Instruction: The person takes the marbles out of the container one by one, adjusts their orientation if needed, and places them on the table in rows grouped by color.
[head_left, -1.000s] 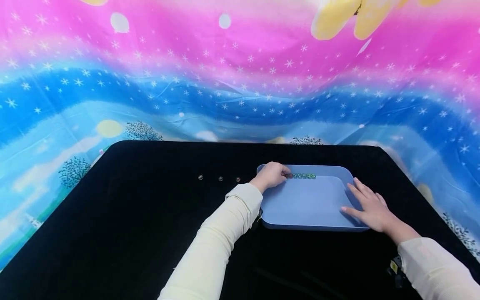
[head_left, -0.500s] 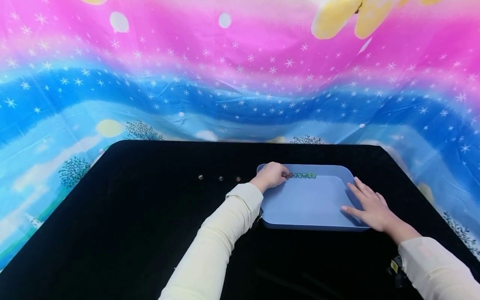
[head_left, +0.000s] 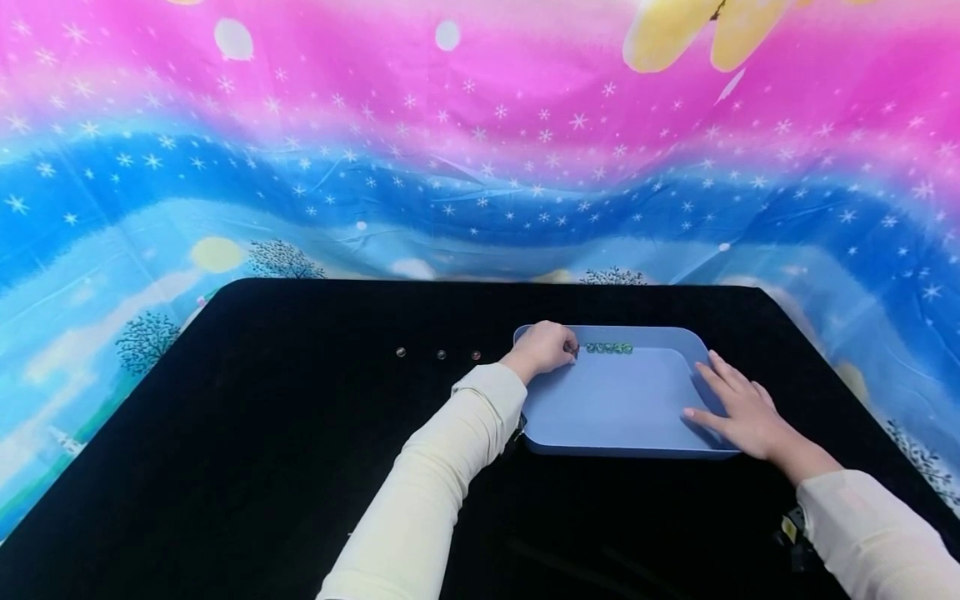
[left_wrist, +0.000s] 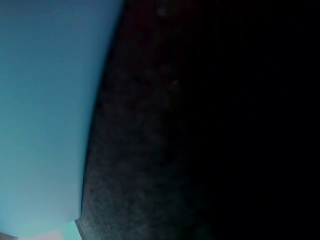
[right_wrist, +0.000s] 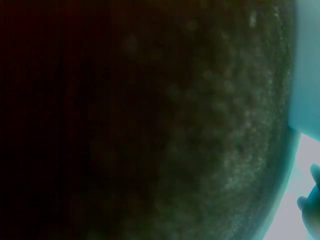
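Observation:
My left hand [head_left: 546,347] is inside the far left corner of a blue-grey tray [head_left: 615,408]. Its thumb and fingers pinch a small dark reddish marble [head_left: 574,351], mostly hidden by the fingertips. Just to the right, several green glass marbles [head_left: 609,348] lie in a row along the tray's far wall, with a small gap between them and the fingertips. On the tray's right side, my right hand [head_left: 742,417] rests with fingers spread over the rim. The left wrist view shows a blue tray wall [left_wrist: 45,110] beside black cloth.
Three small marbles, one at the left [head_left: 401,352], a middle one [head_left: 441,355] and one nearest the tray [head_left: 476,355], lie spaced out on the black-covered table [head_left: 262,433]. A patterned pink and blue curtain [head_left: 480,150] hangs behind the table's far edge.
Reddish marbles earlier touched the left end of the green row; now a gap shows there, and the reddish marble is at my left fingertips. My right hand stays on the rim.

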